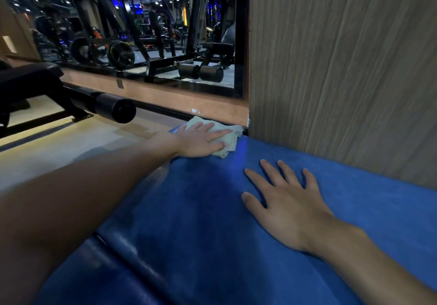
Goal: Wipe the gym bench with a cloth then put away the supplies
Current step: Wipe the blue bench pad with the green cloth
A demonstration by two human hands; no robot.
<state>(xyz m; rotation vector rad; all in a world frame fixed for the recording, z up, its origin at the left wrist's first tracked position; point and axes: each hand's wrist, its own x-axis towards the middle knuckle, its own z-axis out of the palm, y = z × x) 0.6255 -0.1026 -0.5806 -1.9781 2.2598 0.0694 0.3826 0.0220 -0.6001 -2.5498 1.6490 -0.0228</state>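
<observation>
The blue padded gym bench [189, 210] fills the lower middle and right of the head view, running away from me toward the wall. At its far end lies a crumpled pale green cloth [228, 139]. My left hand [201, 141] is stretched out and pressed flat on top of the cloth, fingers together pointing right. My right hand [283, 203] rests flat on the bench pad nearer to me, fingers spread, holding nothing.
A wood-grain wall panel [343, 68] rises right behind the bench. A large mirror [142, 32] reflects gym machines. A black machine with a roller pad [118, 109] stands on the pale floor [71, 143] to the left.
</observation>
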